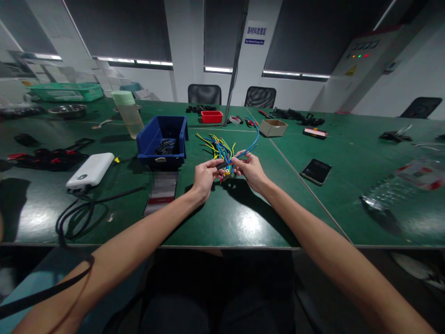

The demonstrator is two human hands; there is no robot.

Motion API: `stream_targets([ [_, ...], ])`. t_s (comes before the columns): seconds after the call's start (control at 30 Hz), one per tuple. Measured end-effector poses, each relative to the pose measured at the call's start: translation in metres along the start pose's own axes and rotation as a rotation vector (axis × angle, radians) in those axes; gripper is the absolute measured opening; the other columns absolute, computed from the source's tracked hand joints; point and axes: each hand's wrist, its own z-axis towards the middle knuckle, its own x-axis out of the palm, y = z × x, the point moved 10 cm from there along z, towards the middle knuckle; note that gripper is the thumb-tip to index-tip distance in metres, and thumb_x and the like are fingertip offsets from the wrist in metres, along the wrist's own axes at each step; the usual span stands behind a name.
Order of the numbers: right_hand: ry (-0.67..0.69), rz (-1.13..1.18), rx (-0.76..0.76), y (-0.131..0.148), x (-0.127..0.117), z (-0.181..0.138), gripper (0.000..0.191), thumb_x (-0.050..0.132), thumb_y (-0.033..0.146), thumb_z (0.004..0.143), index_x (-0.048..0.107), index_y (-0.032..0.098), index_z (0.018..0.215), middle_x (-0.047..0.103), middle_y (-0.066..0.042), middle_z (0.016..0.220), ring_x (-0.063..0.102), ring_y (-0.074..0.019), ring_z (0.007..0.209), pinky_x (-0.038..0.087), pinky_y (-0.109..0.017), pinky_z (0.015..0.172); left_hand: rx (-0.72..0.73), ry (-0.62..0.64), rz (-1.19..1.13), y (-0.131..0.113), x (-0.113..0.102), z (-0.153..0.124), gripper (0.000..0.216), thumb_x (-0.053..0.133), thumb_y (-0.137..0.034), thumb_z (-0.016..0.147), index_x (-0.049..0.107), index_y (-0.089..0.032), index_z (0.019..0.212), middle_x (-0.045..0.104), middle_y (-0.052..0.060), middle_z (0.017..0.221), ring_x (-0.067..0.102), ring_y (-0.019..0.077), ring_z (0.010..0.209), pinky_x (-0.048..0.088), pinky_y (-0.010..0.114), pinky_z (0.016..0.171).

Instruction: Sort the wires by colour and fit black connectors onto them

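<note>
Blue and yellow wires (222,149) are gripped in my left hand (205,178) and right hand (251,170); I judge I'm sorting them, and separating strands needs fingertip care.

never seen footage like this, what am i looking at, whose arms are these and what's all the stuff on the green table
There is no machine here. This is one picture from a camera worn on a person's head, looking forward and down, so the two bare arms coming in from the bottom are that person's own. The left hand and the right hand meet over the green table, and both grip a bundle of blue and yellow wires whose loose ends fan out away from the person. Behind the hands stands an open blue plastic bin with small dark parts inside. To the left lies a white rectangular power bank, and to the right a black phone. Farther back are a small cardboard box and a small red tray.
</note>
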Motion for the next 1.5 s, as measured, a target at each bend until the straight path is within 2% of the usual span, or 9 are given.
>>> stream_targets([
  [0.33, 0.010, 0.026, 0.001, 0.001, 0.000, -0.001, 0.040, 0.078, 0.041, 0.062, 0.052, 0.020, 0.084, 0.060, 0.003, 0.063, 0.050, -0.0070, 0.047, 0.034, -0.017, 0.040, 0.189, 0.026, 0.244, -0.011, -0.001, 0.005, 0.036, 0.047, -0.004, 0.065, 0.071, -0.013, 0.092, 0.071, 0.007, 0.092, 0.064, 0.0113, 0.066, 0.045, 0.019, 0.055],
  [0.67, 0.008, 0.015, 0.017, 0.002, 0.000, -0.001, 0.041, 0.079, 0.041, 0.060, 0.052, 0.020, 0.082, 0.058, 0.004, 0.059, 0.049, -0.0071, 0.045, 0.033, -0.018, 0.039, 0.304, 0.047, 0.398, -0.019, 0.005, 0.000, 0.038, 0.042, -0.004, 0.072, 0.070, -0.012, 0.096, 0.071, 0.008, 0.095, 0.066, 0.0120, 0.071, 0.046, 0.018, 0.054],
  [1.0, 0.052, -0.017, 0.008, 0.002, -0.002, 0.001, 0.039, 0.079, 0.041, 0.060, 0.054, 0.019, 0.080, 0.058, 0.004, 0.055, 0.050, -0.0086, 0.046, 0.034, -0.019, 0.041, 0.260, 0.067, 0.382, -0.013, 0.004, 0.004, 0.038, 0.044, -0.005, 0.072, 0.070, -0.012, 0.097, 0.070, 0.009, 0.100, 0.065, 0.0128, 0.072, 0.048, 0.019, 0.054],
  [1.17, 0.100, -0.070, 0.010, -0.002, 0.004, 0.000, 0.036, 0.079, 0.042, 0.060, 0.057, 0.017, 0.074, 0.057, 0.003, 0.054, 0.048, -0.0077, 0.045, 0.033, -0.019, 0.041, 0.230, 0.088, 0.358, -0.010, 0.007, 0.003, 0.035, 0.047, -0.007, 0.072, 0.071, -0.013, 0.097, 0.071, 0.009, 0.095, 0.065, 0.0137, 0.073, 0.049, 0.020, 0.056],
  [1.5, 0.082, -0.020, 0.030, 0.000, 0.007, -0.002, 0.035, 0.080, 0.042, 0.059, 0.059, 0.017, 0.074, 0.056, 0.003, 0.056, 0.049, -0.0078, 0.048, 0.034, -0.019, 0.042, 0.233, 0.066, 0.343, -0.014, 0.007, 0.002, 0.037, 0.046, -0.005, 0.071, 0.070, -0.012, 0.098, 0.071, 0.008, 0.091, 0.064, 0.0128, 0.070, 0.047, 0.019, 0.055],
])
